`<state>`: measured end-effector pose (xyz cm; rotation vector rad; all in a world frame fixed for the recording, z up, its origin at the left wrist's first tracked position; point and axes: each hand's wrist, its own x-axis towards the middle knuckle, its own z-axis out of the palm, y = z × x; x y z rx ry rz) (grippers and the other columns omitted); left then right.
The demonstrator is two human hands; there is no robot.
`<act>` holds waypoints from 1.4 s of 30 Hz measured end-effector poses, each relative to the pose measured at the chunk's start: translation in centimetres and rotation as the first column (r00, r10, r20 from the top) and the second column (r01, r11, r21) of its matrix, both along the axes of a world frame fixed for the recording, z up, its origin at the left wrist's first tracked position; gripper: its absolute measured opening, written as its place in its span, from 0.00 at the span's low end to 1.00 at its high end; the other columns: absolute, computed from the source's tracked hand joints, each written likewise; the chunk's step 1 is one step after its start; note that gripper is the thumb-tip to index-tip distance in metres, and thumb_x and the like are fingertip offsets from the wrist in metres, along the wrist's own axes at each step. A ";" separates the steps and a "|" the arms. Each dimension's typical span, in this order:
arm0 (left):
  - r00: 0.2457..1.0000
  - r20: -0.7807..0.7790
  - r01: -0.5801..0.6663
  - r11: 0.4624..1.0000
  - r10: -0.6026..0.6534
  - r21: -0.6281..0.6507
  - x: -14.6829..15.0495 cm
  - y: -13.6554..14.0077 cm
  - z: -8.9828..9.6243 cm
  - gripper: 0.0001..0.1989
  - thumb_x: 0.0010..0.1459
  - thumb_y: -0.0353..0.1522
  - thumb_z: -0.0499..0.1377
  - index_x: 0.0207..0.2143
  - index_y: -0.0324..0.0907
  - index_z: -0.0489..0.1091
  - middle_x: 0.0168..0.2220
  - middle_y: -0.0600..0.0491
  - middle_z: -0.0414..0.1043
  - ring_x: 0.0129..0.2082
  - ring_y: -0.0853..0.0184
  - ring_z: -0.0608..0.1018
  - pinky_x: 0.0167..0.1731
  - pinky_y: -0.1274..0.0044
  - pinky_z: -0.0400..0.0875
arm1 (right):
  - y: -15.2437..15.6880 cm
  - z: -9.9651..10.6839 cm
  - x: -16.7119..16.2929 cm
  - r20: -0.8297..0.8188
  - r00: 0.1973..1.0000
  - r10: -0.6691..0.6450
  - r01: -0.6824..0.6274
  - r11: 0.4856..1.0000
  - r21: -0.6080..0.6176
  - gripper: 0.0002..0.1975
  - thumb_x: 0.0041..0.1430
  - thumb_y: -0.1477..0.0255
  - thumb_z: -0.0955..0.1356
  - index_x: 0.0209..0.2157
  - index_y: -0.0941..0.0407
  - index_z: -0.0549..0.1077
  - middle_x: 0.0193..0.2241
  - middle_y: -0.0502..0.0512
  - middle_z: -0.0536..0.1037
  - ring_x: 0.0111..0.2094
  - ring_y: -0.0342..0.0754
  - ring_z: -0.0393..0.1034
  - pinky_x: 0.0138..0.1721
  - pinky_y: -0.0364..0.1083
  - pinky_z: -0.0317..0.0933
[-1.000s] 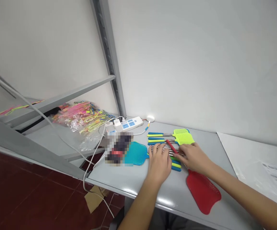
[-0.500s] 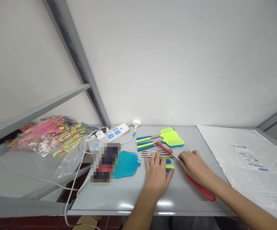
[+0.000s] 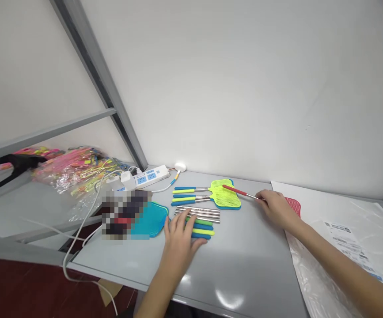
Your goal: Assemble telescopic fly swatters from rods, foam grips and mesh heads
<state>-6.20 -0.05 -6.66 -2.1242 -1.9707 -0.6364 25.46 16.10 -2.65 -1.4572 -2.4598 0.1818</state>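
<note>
My right hand (image 3: 274,207) is closed round the metal shaft of a red fly swatter (image 3: 293,206). Its red grip points left over the yellow fly swatter head (image 3: 222,193), and its mesh head shows beyond my hand, partly covered by it. My left hand (image 3: 180,236) rests with fingers spread on several metal rods (image 3: 207,213) and loose blue, green and yellow handles (image 3: 207,232). Behind it lie several fly swatters with blue and yellow grips (image 3: 184,198), their heads stacked to the right. Blue swatter heads (image 3: 154,221) lie left of my left hand.
A white power strip (image 3: 151,176) with plugs and cables stands at the back left, near a blurred-out object (image 3: 125,216). Plastic bags of colourful items (image 3: 75,170) fill the left shelf. White plastic packaging (image 3: 330,216) covers the table's right side. A wall rises behind.
My right hand has carried the red swatter away to the back right, and its head now points right instead of towards me. My left hand stays at the rods. The camera view has turned.
</note>
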 end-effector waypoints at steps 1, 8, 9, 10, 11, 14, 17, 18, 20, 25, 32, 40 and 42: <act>1.000 -0.002 -0.016 1.000 0.016 0.000 0.0 0.1 0.1 0.30 0.54 0.44 0.65 0.56 0.43 0.66 0.61 0.42 0.64 0.60 0.47 0.65 0.60 0.48 0.51 | 0.6 -0.3 -0.2 -0.001 1.000 0.014 -0.014 1.000 0.004 0.15 0.68 0.67 0.56 0.37 0.53 0.72 0.37 0.57 0.78 0.39 0.52 0.72 0.48 0.54 0.59; 0.999 -0.004 -0.042 0.999 0.042 -0.006 0.4 0.2 0.9 0.30 0.51 0.44 0.68 0.54 0.43 0.67 0.60 0.42 0.65 0.57 0.49 0.67 0.60 0.50 0.50 | 1.1 -2.8 -1.6 -0.002 0.999 0.049 -0.049 0.998 0.048 0.17 0.68 0.65 0.56 0.39 0.55 0.72 0.38 0.58 0.77 0.42 0.53 0.70 0.52 0.57 0.54; 0.999 0.006 -0.048 0.999 0.048 0.001 0.4 0.2 0.9 0.30 0.50 0.44 0.68 0.53 0.43 0.67 0.59 0.42 0.66 0.57 0.49 0.67 0.60 0.51 0.51 | 1.0 -3.0 -1.6 -0.004 0.999 0.045 -0.044 0.997 0.058 0.16 0.68 0.65 0.56 0.40 0.55 0.72 0.39 0.58 0.76 0.43 0.54 0.70 0.53 0.57 0.53; 0.998 0.021 -0.058 0.998 0.058 0.007 0.5 0.1 0.9 0.31 0.49 0.44 0.69 0.53 0.43 0.67 0.58 0.42 0.66 0.56 0.49 0.67 0.59 0.52 0.53 | 0.8 -3.1 -1.6 -0.006 0.999 0.040 -0.039 0.997 0.068 0.16 0.68 0.65 0.56 0.41 0.55 0.72 0.40 0.58 0.76 0.44 0.54 0.70 0.54 0.58 0.52; 0.997 0.040 -0.072 0.997 0.071 0.012 0.4 0.1 0.9 0.31 0.48 0.44 0.69 0.53 0.43 0.68 0.57 0.42 0.67 0.55 0.49 0.68 0.58 0.53 0.55 | 0.7 -3.2 -1.5 -0.007 0.999 0.035 -0.034 0.997 0.076 0.16 0.68 0.64 0.56 0.42 0.55 0.71 0.40 0.58 0.76 0.44 0.54 0.69 0.55 0.58 0.51; 0.987 0.110 -0.118 0.993 0.117 0.003 0.3 -0.2 0.8 0.31 0.46 0.43 0.71 0.51 0.45 0.69 0.51 0.44 0.69 0.51 0.50 0.70 0.52 0.58 0.61 | 0.5 -3.5 -1.5 -0.006 1.000 0.019 -0.018 0.996 0.092 0.15 0.68 0.63 0.57 0.43 0.55 0.71 0.41 0.57 0.76 0.45 0.54 0.69 0.56 0.59 0.49; 0.979 0.171 -0.107 0.994 0.112 -0.037 0.1 -0.8 0.6 0.28 0.48 0.41 0.71 0.50 0.45 0.68 0.48 0.46 0.69 0.48 0.52 0.70 0.49 0.61 0.62 | 0.6 -3.6 -2.0 -0.004 1.000 0.003 -0.003 0.994 0.111 0.16 0.67 0.63 0.57 0.47 0.55 0.70 0.43 0.59 0.76 0.47 0.56 0.69 0.57 0.61 0.48; 0.977 0.190 -0.091 0.995 0.099 -0.049 0.0 -1.1 0.6 0.27 0.49 0.40 0.70 0.49 0.45 0.68 0.47 0.47 0.69 0.48 0.53 0.70 0.48 0.62 0.63 | 0.6 -3.6 -2.4 -0.003 1.000 0.002 -0.001 0.993 0.118 0.17 0.67 0.63 0.57 0.48 0.55 0.69 0.44 0.60 0.76 0.48 0.57 0.68 0.56 0.61 0.48; 0.970 0.230 -0.058 0.996 0.073 -0.072 -0.3 -1.9 0.4 0.23 0.53 0.39 0.67 0.49 0.44 0.67 0.46 0.47 0.68 0.47 0.54 0.70 0.48 0.63 0.63 | 0.7 -3.5 -3.3 0.001 1.000 0.012 -0.012 0.992 0.129 0.17 0.67 0.63 0.57 0.49 0.55 0.69 0.46 0.61 0.75 0.50 0.58 0.68 0.56 0.62 0.49; 0.940 0.340 0.037 0.986 0.022 -0.165 -0.8 -3.8 0.2 0.12 0.64 0.37 0.56 0.49 0.43 0.65 0.44 0.48 0.67 0.45 0.57 0.70 0.45 0.65 0.65 | 0.6 -3.1 -5.9 0.028 0.997 0.067 -0.070 0.989 0.133 0.17 0.68 0.64 0.56 0.49 0.53 0.69 0.46 0.60 0.75 0.49 0.57 0.68 0.57 0.61 0.48; 0.910 0.412 0.059 0.973 0.040 -0.225 -0.9 -3.8 0.6 0.07 0.66 0.35 0.51 0.43 0.42 0.64 0.39 0.49 0.68 0.42 0.58 0.71 0.43 0.65 0.66 | 1.6 -3.5 -7.1 0.022 1.000 -0.016 0.013 0.995 0.104 0.20 0.68 0.63 0.54 0.48 0.57 0.70 0.44 0.63 0.76 0.46 0.58 0.69 0.50 0.60 0.55; 0.865 0.497 0.055 0.973 0.064 -0.222 -1.1 -3.8 0.7 0.08 0.66 0.35 0.51 0.44 0.42 0.64 0.38 0.48 0.68 0.42 0.58 0.72 0.43 0.64 0.68 | 0.7 -2.1 -6.9 0.015 0.999 -0.040 0.039 0.997 0.059 0.19 0.70 0.64 0.52 0.45 0.57 0.70 0.43 0.62 0.76 0.42 0.57 0.70 0.43 0.54 0.59; 0.840 0.542 0.070 0.983 0.033 -0.170 -1.2 -4.0 0.8 0.09 0.67 0.35 0.51 0.47 0.43 0.63 0.41 0.48 0.67 0.44 0.59 0.73 0.43 0.66 0.69 | -0.6 -0.9 -7.0 0.031 0.999 -0.005 0.004 0.999 0.046 0.20 0.71 0.64 0.52 0.48 0.56 0.68 0.44 0.62 0.76 0.38 0.56 0.70 0.37 0.51 0.59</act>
